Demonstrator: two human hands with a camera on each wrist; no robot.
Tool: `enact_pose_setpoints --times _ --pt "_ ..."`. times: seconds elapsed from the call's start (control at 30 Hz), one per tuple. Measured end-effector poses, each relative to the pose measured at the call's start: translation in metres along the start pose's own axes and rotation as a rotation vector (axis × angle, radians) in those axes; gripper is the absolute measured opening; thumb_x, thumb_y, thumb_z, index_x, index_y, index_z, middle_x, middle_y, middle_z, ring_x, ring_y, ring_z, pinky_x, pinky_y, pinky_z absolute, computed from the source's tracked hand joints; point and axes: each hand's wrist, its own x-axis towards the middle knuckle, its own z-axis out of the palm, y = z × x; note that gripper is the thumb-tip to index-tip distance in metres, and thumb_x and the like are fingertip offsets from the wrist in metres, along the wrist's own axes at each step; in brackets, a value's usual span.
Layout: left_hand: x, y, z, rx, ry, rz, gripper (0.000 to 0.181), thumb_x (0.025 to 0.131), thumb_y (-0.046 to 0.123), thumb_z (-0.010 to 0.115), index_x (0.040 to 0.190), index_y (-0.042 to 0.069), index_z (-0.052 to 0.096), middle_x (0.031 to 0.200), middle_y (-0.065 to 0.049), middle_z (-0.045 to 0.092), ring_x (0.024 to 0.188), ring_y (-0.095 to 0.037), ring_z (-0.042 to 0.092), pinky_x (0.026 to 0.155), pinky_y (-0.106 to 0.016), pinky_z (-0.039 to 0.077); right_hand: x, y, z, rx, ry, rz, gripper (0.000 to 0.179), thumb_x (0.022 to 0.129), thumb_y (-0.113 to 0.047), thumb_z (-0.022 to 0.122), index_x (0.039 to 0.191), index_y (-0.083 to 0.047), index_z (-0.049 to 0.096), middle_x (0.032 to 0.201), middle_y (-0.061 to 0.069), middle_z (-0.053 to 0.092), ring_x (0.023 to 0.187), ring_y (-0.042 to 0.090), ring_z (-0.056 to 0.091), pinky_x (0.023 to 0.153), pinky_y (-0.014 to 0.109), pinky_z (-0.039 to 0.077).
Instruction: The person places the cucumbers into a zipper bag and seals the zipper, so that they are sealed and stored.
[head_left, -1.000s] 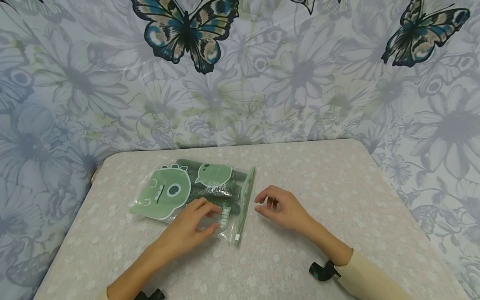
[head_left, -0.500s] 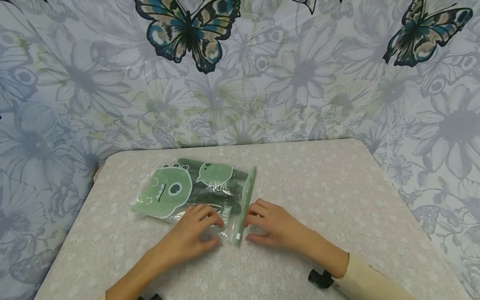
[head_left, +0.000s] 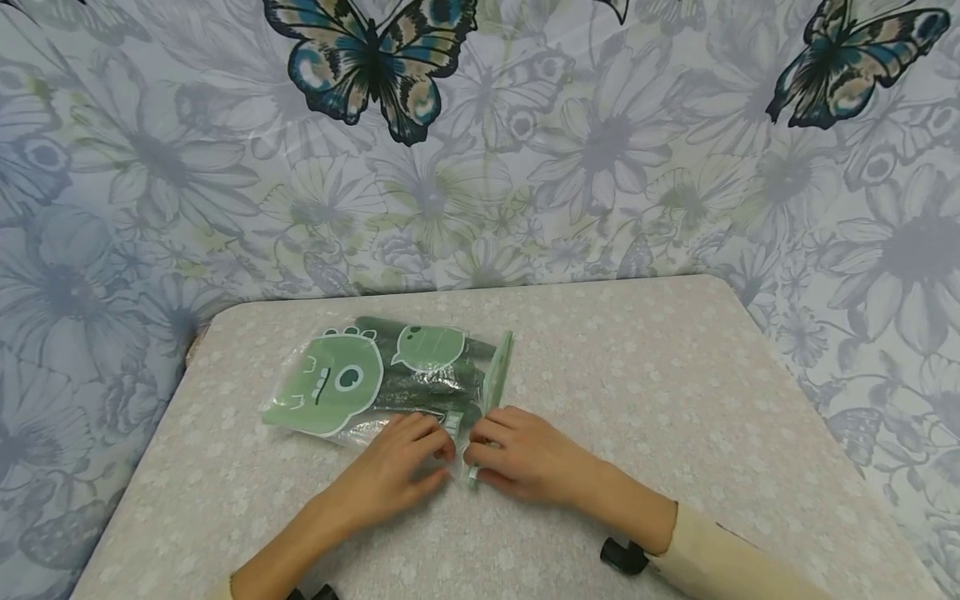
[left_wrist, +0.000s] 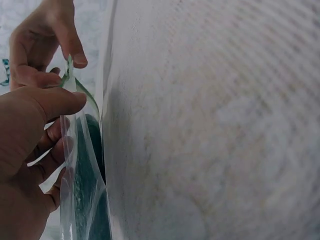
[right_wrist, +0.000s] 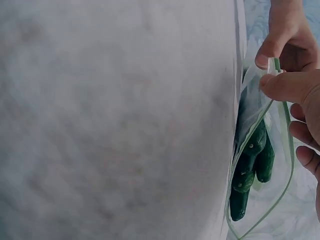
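A clear zip bag (head_left: 337, 392) with green dinosaur prints lies on the table, its green zip edge (head_left: 498, 367) toward the right. Several dark green cucumbers (right_wrist: 250, 170) show inside, and the two green rims of the mouth stand apart in the right wrist view. My right hand (head_left: 528, 458) pinches the near end of the zip edge, close to the white slider (head_left: 472, 474). My left hand (head_left: 393, 471) holds the near corner of the bag, its thumb (left_wrist: 70, 102) across the plastic and its fingers on the other side. Both thumbs are close together at that corner.
The table (head_left: 660, 375) has a pale flowered cover. Behind it hangs a cloth (head_left: 600, 167) printed with flowers and butterflies. A black wrist camera (head_left: 624, 556) sits under the right wrist by a cream sleeve (head_left: 720, 550).
My right hand has come left and nearer to me, from beside the bag onto the zip edge. The left hand has shifted slightly right along the near corner. The bag has hardly moved.
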Motion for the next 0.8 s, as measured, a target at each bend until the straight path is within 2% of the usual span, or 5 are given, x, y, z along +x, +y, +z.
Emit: enact_pose_setpoints --times 0.27,0.4,0.57,0.8 --pt "-0.0007 0.0008 -0.0006 -0.013 -0.001 -0.009 0.028 0.088 0.021 0.089 0.101 0.03 0.066 0.104 0.02 0.06 0.099 -0.001 0.055 0.087 -0.027 0.043 0.0055 0.0001 0.001 -0.007 0.035 -0.043 0.009 0.097 -0.025 0.08 0.104 -0.025 0.073 0.105 -0.011 0.068 0.096 0.009 0.061 0.088 0.024 0.053" --pt "-0.0003 0.0015 -0.0006 0.015 0.033 0.026 0.029 0.086 0.022 0.091 0.099 0.029 0.065 0.099 0.018 0.061 0.095 -0.002 0.055 0.085 -0.027 0.043 0.0056 0.002 -0.0003 -0.018 0.043 -0.03 0.01 0.096 -0.023 0.079 0.105 -0.023 0.074 0.105 -0.012 0.07 0.097 0.009 0.062 0.089 0.024 0.054" --pt "0.001 0.0014 -0.0025 0.038 0.067 0.071 0.026 0.088 0.02 0.087 0.094 0.03 0.063 0.096 0.018 0.062 0.093 -0.005 0.058 0.086 -0.029 0.044 0.0056 0.0046 -0.003 -0.009 0.057 -0.021 0.01 0.095 -0.021 0.078 0.103 -0.022 0.072 0.101 -0.012 0.07 0.092 0.009 0.06 0.085 0.023 0.052" --pt "0.0011 0.0025 -0.0068 0.045 0.063 0.087 0.021 0.095 0.023 0.081 0.092 0.03 0.062 0.094 0.016 0.057 0.091 -0.005 0.055 0.085 -0.028 0.041 0.0089 0.0079 -0.0055 0.008 0.093 -0.026 0.013 0.091 -0.018 0.08 0.096 -0.02 0.068 0.094 -0.011 0.066 0.085 0.008 0.058 0.078 0.023 0.051"
